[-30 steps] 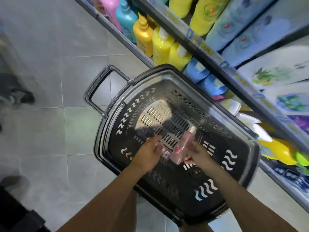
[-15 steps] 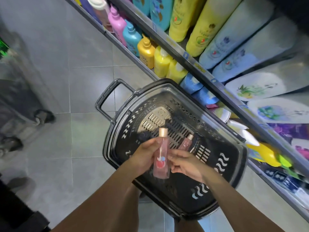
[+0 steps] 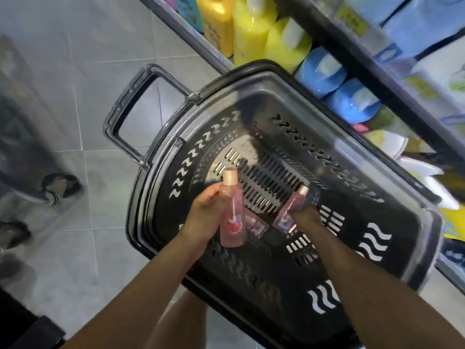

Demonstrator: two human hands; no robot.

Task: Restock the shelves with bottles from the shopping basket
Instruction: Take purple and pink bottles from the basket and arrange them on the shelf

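As the left hand (image 3: 204, 217) clasps a pink bottle (image 3: 231, 222), the right hand (image 3: 305, 218) seemingly grips a second bottle (image 3: 290, 211). It points to one o'clock.

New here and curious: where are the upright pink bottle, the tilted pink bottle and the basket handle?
upright pink bottle (image 3: 232, 212), head view, mid body.
tilted pink bottle (image 3: 292, 204), head view, body below cap.
basket handle (image 3: 123, 99), head view, outer bar.

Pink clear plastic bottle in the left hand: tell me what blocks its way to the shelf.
Nothing stands between the pink clear plastic bottle in the left hand and the grey shelf, but yellow bottles and blue bottles fill its visible front.
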